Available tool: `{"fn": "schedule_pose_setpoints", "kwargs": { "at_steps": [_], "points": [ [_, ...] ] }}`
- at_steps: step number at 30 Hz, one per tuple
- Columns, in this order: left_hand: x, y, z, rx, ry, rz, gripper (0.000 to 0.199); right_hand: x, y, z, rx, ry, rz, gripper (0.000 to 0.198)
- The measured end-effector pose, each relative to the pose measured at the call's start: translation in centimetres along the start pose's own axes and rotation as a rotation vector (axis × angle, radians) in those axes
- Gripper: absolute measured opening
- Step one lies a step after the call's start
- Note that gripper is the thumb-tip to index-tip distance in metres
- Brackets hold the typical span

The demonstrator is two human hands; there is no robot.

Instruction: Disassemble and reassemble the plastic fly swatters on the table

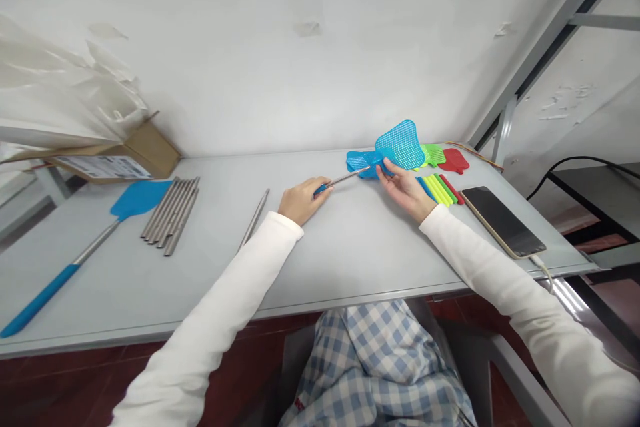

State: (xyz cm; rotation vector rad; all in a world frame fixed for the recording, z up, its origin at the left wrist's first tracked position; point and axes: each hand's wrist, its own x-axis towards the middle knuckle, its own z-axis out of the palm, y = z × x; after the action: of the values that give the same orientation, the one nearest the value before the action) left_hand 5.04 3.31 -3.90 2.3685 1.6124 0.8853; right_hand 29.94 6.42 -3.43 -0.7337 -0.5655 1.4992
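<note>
My left hand [305,201] is closed around the blue end of a thin metal rod [347,178], which slants up to the right. The rod's far end meets the neck of a blue mesh fly swatter head [401,144]. My right hand [406,191] pinches that neck between thumb and fingers; the exact joint is partly hidden. Behind it lie more blue swatter heads [357,161]. Green swatter heads [433,155] and a red swatter head [455,160] rest farther right. Close to my right hand are several coloured handle tubes [441,189]. A loose metal rod [255,217] lies beside my left forearm.
On the left of the grey table [320,267] lie a whole blue fly swatter [95,243] and several metal tubes [173,217]. A cardboard box [150,150] stands at the back left. A phone [503,221] with a cable is at the right. The wall closes off the back.
</note>
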Motion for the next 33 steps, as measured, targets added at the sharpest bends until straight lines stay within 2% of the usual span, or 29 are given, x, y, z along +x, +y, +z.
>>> {"fn": "schedule_pose_setpoints", "kwargs": {
  "at_steps": [10,14,18,23,30,33],
  "points": [
    [-0.1,0.2,-0.1,-0.031,-0.006,-0.006,0.031,-0.6,0.2,0.6,0.004,0.014,0.038,0.018],
    [-0.1,0.2,0.0,-0.027,-0.019,-0.018,0.032,-0.5,0.4,0.4,-0.034,-0.020,0.014,0.021],
    [0.1,0.2,-0.2,0.004,-0.083,-0.019,0.036,-0.8,0.5,0.5,-0.051,-0.040,-0.009,0.021],
    [0.2,0.4,-0.5,0.037,-0.146,-0.035,0.037,-1.5,0.6,0.8,-0.097,-0.097,-0.110,0.023],
    [0.0,0.4,0.0,0.040,-0.110,-0.024,0.032,-1.7,1.0,0.8,-0.165,-0.119,-0.137,0.027],
    [0.0,0.8,0.0,0.130,-0.111,0.001,0.032,-1.8,1.3,0.7,-0.158,-0.118,-0.153,0.028]
  ]
}}
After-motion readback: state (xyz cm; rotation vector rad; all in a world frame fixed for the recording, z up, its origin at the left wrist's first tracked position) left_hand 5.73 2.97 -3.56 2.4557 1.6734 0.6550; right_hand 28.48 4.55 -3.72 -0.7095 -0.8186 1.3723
